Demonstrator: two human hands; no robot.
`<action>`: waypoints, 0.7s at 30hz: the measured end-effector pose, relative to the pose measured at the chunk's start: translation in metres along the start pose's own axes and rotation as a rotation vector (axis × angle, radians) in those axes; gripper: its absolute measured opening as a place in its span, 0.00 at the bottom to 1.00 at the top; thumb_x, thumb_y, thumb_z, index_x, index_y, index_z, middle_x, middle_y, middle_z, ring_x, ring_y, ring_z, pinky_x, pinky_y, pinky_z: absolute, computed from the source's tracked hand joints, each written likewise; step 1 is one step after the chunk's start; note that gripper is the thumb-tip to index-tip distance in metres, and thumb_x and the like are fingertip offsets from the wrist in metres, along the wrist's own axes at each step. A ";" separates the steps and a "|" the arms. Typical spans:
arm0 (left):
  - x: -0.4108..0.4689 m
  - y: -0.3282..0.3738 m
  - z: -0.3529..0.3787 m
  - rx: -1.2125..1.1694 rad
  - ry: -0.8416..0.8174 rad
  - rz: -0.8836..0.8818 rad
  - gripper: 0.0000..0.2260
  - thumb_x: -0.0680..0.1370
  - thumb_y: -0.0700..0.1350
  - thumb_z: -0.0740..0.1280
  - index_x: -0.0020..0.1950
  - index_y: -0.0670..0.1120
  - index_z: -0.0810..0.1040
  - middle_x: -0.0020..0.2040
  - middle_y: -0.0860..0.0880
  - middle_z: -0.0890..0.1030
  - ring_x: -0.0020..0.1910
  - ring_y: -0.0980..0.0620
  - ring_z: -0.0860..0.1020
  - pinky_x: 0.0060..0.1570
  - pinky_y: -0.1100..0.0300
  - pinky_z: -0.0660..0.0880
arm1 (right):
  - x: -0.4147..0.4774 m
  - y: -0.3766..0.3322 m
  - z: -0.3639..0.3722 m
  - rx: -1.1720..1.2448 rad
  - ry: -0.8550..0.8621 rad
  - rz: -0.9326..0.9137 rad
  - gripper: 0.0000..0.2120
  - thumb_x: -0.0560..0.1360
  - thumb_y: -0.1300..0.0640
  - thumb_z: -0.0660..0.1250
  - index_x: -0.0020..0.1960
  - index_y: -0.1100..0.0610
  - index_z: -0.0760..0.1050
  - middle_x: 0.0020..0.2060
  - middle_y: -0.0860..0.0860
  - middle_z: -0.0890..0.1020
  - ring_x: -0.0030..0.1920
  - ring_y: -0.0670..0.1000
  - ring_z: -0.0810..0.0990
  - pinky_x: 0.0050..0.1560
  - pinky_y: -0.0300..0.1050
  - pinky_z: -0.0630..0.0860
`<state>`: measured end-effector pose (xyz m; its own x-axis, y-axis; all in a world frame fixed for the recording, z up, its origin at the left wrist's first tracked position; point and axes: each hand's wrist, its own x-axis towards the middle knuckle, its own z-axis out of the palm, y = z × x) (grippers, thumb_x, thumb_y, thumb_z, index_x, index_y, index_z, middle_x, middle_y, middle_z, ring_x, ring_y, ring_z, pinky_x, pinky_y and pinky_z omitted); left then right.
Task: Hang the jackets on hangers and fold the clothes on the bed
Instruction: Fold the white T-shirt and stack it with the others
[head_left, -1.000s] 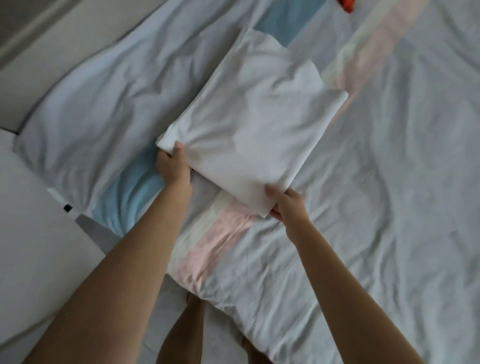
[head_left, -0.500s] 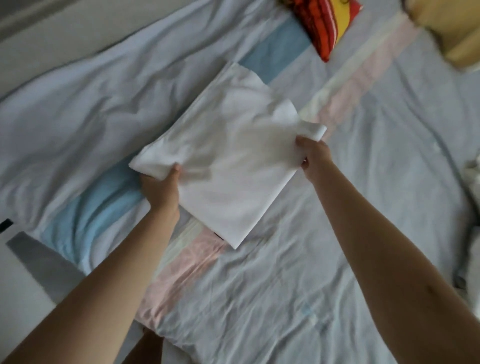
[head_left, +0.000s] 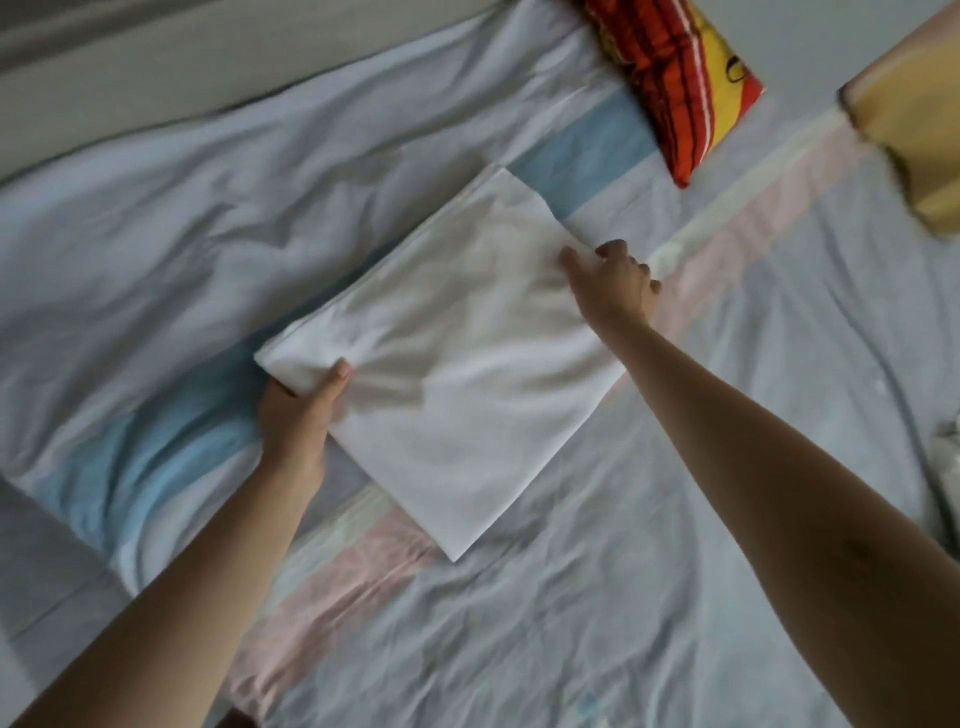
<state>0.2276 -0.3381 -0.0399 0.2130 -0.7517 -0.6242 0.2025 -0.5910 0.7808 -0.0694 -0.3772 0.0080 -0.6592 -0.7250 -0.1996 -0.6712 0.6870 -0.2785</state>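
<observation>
A folded white cloth (head_left: 457, 374) lies as a flat rectangle, turned diagonally, on the bed (head_left: 675, 571). My left hand (head_left: 301, 410) grips its left corner, thumb on top and fingers underneath. My right hand (head_left: 615, 283) holds the cloth's right corner with curled fingers, knuckles up. The cloth's near corner points toward me and lies flat on the sheet.
The bed has a pale grey-blue sheet with light blue, cream and pink stripes. A red and yellow striped cushion (head_left: 675, 88) lies at the far side. A yellow cushion (head_left: 914, 135) sits at the far right. Crumpled pale fabric (head_left: 948, 452) shows at the right edge.
My right hand moved from the cloth's near corner to its far right corner. The cloth has been laid down flatter on the bed, and the view has tilted up toward the cushions.
</observation>
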 end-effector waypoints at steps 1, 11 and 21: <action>0.000 0.000 0.000 -0.008 0.001 0.004 0.15 0.72 0.39 0.73 0.56 0.47 0.76 0.49 0.51 0.81 0.44 0.56 0.80 0.50 0.56 0.78 | 0.010 -0.011 0.003 0.037 -0.083 -0.015 0.25 0.74 0.34 0.56 0.57 0.53 0.73 0.53 0.54 0.79 0.59 0.57 0.74 0.58 0.51 0.63; 0.015 -0.007 -0.013 0.017 0.040 0.093 0.10 0.69 0.48 0.74 0.48 0.49 0.79 0.47 0.46 0.82 0.45 0.47 0.80 0.52 0.47 0.76 | 0.061 -0.087 0.022 0.356 -0.074 -0.097 0.07 0.75 0.51 0.65 0.51 0.51 0.76 0.44 0.48 0.79 0.47 0.52 0.75 0.53 0.47 0.59; -0.019 -0.005 0.024 1.037 0.209 0.993 0.25 0.79 0.51 0.60 0.74 0.42 0.63 0.73 0.37 0.63 0.71 0.41 0.61 0.69 0.44 0.55 | -0.059 -0.059 0.052 -0.061 -0.024 -1.136 0.26 0.80 0.47 0.49 0.76 0.57 0.59 0.74 0.54 0.63 0.75 0.54 0.59 0.75 0.48 0.52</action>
<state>0.2000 -0.3277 -0.0309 0.0022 -0.9673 0.2537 -0.8590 0.1281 0.4957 0.0265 -0.3775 -0.0123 0.3471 -0.9300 0.1205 -0.8920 -0.3671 -0.2639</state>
